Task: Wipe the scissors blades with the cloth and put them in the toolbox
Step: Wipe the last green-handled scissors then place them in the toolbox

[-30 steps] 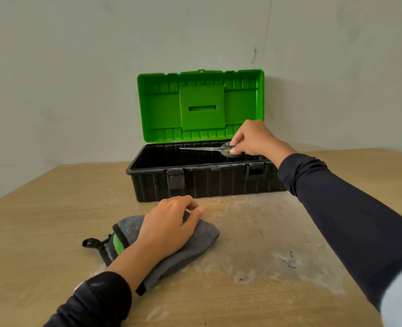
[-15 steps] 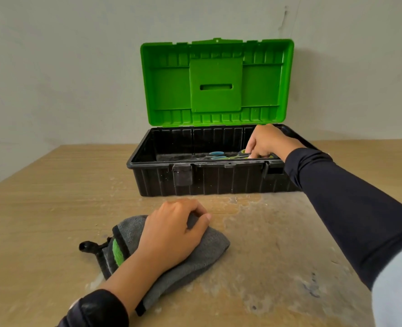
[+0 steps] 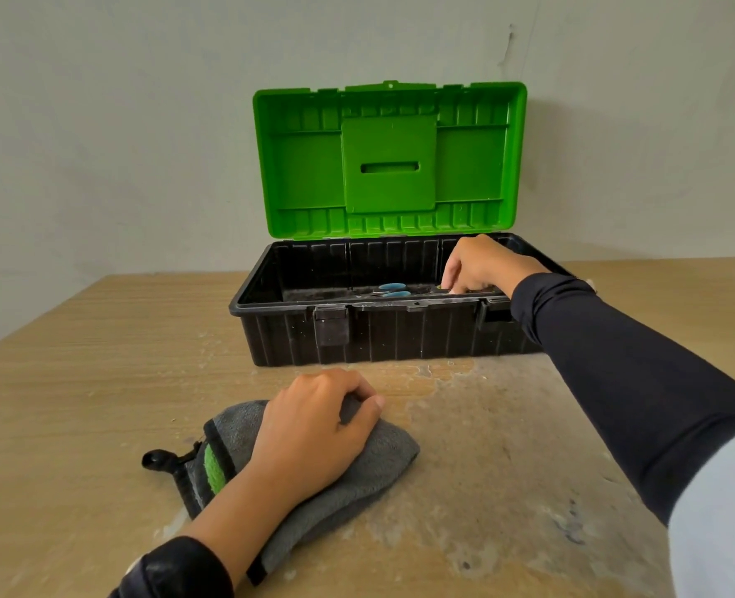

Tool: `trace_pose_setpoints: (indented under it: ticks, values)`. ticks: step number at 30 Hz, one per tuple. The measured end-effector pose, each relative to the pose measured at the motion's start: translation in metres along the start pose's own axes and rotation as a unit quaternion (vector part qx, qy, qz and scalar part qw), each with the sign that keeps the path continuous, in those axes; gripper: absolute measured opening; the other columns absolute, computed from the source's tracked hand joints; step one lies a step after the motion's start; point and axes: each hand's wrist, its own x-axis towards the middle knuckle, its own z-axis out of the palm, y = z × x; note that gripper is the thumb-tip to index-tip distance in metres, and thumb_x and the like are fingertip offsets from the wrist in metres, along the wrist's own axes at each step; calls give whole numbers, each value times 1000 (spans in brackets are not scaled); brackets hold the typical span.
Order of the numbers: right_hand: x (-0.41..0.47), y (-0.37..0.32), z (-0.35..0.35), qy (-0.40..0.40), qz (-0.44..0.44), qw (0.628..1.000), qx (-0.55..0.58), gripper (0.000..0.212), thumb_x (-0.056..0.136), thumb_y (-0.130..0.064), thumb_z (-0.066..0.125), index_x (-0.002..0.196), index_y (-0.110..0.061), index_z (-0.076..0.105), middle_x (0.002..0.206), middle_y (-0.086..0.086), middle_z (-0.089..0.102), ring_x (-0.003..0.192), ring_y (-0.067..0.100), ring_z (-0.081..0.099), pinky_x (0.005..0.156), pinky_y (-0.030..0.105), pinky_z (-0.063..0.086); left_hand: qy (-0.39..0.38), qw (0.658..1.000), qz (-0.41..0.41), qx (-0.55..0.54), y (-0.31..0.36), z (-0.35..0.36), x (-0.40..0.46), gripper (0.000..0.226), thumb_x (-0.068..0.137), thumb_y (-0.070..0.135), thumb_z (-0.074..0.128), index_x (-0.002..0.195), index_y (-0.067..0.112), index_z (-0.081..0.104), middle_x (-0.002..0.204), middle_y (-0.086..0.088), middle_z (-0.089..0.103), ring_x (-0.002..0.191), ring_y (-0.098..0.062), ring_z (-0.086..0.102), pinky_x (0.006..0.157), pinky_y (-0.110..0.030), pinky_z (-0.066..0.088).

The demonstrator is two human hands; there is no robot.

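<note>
Noted: right grip [image 3: 482, 265] pinches scissors [image 3: 442, 287] inside toolbox [image 3: 357, 334]; left grip [image 3: 314, 429] clenches cloth [image 3: 383, 459]. Risk: blades may snag blue-handled tool [image 3: 393, 290] on release, scissors resting crooked.

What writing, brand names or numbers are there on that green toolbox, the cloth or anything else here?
There is no readable text anywhere in this picture.
The toolbox lid has only moulded ribs and a slot, no letters.
The cloth has a green stripe, but no label shows.
The scissors are mostly hidden, and nothing on them is legible.
</note>
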Motion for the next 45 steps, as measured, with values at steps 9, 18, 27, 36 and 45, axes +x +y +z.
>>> trace_pose_setpoints:
  ticks: [9, 18, 27, 36, 45]
  values:
    - [-38, -24, -17, 109, -96, 986, 87, 6, 76, -22, 77, 78, -26, 73, 77, -10, 67, 91, 17, 65, 82, 37, 51, -7, 1000, 6, -26, 3, -2, -1, 25, 96, 20, 39, 97, 23, 64, 92, 12, 64, 86, -1, 57, 81, -23, 49]
    - [-119, -49, -7, 185, -128, 966, 131, 5, 79, -29, 73, 76, -25, 75, 68, -18, 62, 80, 12, 66, 77, 41, 57, -146, 988, 38, 45, 7, -41, -2, 43, 86, -3, 35, 112, 16, 63, 107, -1, 57, 107, -16, 51, 89, -23, 39]
    - [-202, -87, 39, 44, -187, 976, 98, 52, 86, -54, 55, 54, -14, 57, 52, 3, 45, 49, 15, 43, 50, 26, 32, -129, 984, 76, 98, -10, -66, -12, 21, 82, 15, 54, 102, 12, 61, 121, 1, 46, 105, -16, 38, 95, -32, 35]
    - [-223, -98, 33, -148, -177, 910, 344, 26, 88, -32, 62, 111, -20, 60, 107, 3, 68, 91, 16, 66, 82, 35, 55, -32, 992, 62, -104, -26, -92, -14, 4, 78, 17, 60, 75, 18, 61, 72, -1, 60, 64, -9, 51, 61, -21, 41]
    - [-211, -166, 40, 8, -124, 901, 416, 21, 91, -8, 48, 107, -21, 47, 111, 7, 58, 101, 23, 58, 74, 35, 49, 27, 951, -109, -287, -70, -115, -36, 42, 74, 44, 68, 87, 7, 53, 81, -5, 56, 76, -17, 56, 63, -30, 44]
